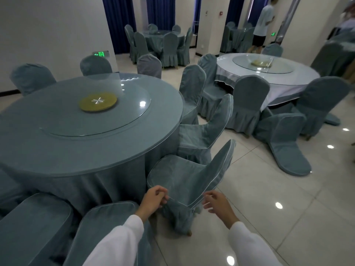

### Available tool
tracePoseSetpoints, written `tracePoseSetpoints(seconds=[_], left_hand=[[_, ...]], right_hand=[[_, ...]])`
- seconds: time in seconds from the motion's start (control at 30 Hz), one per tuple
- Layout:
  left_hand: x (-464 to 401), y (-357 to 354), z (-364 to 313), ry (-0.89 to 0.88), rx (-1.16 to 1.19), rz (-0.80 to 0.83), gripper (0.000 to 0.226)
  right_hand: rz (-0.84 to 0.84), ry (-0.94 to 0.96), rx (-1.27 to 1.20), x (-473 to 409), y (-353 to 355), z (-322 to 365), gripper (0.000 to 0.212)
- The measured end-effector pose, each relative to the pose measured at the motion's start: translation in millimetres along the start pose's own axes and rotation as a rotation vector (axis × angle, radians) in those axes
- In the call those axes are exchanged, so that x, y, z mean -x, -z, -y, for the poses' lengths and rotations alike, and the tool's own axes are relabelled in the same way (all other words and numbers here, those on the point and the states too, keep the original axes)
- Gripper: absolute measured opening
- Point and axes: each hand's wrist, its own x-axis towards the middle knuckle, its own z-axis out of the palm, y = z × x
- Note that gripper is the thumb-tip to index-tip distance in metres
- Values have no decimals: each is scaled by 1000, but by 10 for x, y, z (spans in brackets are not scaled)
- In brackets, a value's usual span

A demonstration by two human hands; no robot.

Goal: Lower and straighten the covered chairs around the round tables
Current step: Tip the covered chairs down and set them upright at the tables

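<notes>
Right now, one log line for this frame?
left hand: pinches chair cover edge | right hand: open beside it | chair: upright at round table

blue curtains [115,22] | green exit sign [100,53] | standing person [263,25]

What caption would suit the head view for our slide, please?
Left hand pinches the nearest covered chair beside the round table.

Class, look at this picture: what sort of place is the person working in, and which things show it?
Probably a restaurant banquet hall: several large round cloth-draped tables, each with a glass turntable, ringed by blue-grey fabric-covered chairs, on a glossy tiled floor.
</notes>
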Motion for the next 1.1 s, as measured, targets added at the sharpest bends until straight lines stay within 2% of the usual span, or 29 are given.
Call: tracePoseSetpoints(seconds=[0.23, 0.47, 0.8, 1.03, 1.1], left_hand=[[-755, -185, -488, -42, 67, -2, 22], [-1244, -313, -673, 11, 82, -50, 23], [-1795, -991, -861, 136, 123, -181, 22], [-1894, -1765, -1133, 280, 183, -326, 20], [-1881, -1966, -1195, 319, 171, -316, 29]], right_hand=[[8, 55, 70, -870, 321, 351, 19], [-2, 86, 131, -1576, 727, 592, 19], [-157, 212, 241, -2837, 1629, 640, 21], [97, 285, 436, -3713, 2118, 523, 23], [174, 267, 535, -3932, 2198, 414, 26]])
